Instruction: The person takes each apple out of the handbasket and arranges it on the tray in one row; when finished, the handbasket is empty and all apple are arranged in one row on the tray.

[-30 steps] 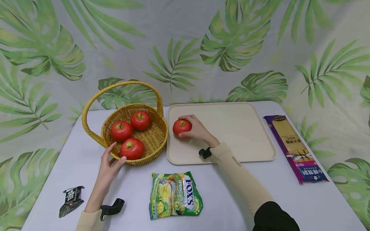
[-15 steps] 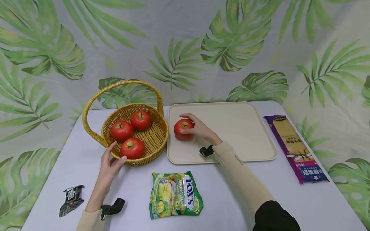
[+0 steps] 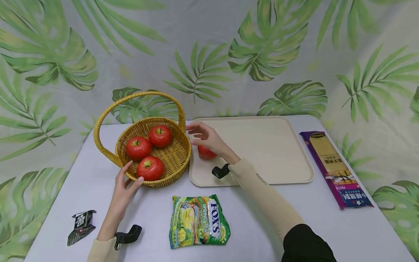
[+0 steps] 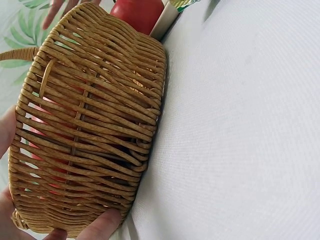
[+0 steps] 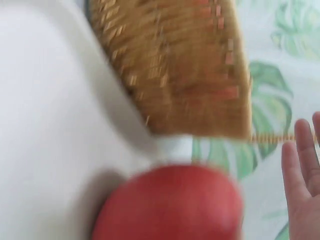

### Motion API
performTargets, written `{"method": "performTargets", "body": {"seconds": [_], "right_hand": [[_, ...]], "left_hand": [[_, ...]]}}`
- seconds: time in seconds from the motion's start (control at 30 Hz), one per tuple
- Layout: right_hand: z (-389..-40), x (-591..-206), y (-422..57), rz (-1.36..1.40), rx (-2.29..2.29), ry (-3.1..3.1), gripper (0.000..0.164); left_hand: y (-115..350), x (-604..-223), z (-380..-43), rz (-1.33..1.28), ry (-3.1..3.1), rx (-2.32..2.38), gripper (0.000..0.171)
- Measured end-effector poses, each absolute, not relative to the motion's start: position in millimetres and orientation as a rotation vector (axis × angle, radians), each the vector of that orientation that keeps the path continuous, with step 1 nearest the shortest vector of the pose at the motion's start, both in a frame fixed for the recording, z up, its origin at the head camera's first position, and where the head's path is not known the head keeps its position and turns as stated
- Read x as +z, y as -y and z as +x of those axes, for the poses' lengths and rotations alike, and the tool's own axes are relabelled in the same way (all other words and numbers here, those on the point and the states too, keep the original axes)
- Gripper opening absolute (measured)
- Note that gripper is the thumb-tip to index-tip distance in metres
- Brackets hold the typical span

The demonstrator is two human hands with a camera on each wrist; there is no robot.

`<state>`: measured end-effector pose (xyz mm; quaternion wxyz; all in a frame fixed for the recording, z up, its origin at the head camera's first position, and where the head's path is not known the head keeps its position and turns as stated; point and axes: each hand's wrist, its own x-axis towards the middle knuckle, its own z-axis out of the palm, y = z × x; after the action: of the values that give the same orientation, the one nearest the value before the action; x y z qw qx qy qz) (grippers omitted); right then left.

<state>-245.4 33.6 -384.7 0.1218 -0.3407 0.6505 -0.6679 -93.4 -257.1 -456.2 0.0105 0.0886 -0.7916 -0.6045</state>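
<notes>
A yellow woven basket [image 3: 178, 165] with a tall handle holds three red apples: one at the left [image 3: 138, 148], one at the back [image 3: 160, 136] and one in front [image 3: 150, 168]. My left hand [image 3: 118, 196] grips the basket's near left side, thumb at the rim; in the left wrist view its fingers [image 4: 102, 226] lie against the weave. Another red apple [image 3: 206, 153] rests on the left end of the beige tray [image 3: 255, 149]. Over it, my right hand [image 3: 208, 138] reaches toward the basket's right rim, fingers extended and holding nothing. It partly hides that apple.
A green FOX'S candy bag [image 3: 199, 222] lies in front of the basket and tray. To the right of the tray is a long purple and gold packet [image 3: 335, 169]. A small black wrapped item [image 3: 81, 227] lies at the front left. A leaf-print cloth [image 3: 209, 54] hangs behind.
My right hand has let go of the apple on the tray and moved up and left toward the basket. That apple stays on the tray. The left hand keeps its place on the basket.
</notes>
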Motion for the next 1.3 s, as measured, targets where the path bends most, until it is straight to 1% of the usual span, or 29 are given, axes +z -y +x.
{"method": "performTargets", "body": {"seconds": [0.13,0.37,0.53,0.83,1.1,1.3], "right_hand": [[-241.5,-384.0,-10.8,-1.092,-1.804,-1.927,0.048],[-246.2,-401.9,29.5,-1.242,-1.452,-2.009,0.056],[-245.9,-403.4,49.7,-1.305,-1.214,-2.015,0.06],[-239.0,-407.0,72.8,-1.286,-0.902,-2.032,0.066],[-229.6,-412.5,83.1,-1.208,-0.827,-2.08,0.067],[-225.1,-415.9,84.9,-1.165,-0.856,-2.121,0.063]], "left_hand": [[257.2,-456.3,-93.7,0.281,2.476,-1.886,0.075],[257.3,-456.2,-93.3,0.285,2.478,-1.892,0.075],[257.6,-455.8,-93.6,0.284,2.481,-1.897,0.075],[259.3,-456.7,-92.0,0.275,2.481,-1.911,0.076],[258.6,-456.9,-92.9,0.275,2.468,-1.912,0.075],[258.7,-456.5,-92.2,0.281,2.47,-1.915,0.076]]}}
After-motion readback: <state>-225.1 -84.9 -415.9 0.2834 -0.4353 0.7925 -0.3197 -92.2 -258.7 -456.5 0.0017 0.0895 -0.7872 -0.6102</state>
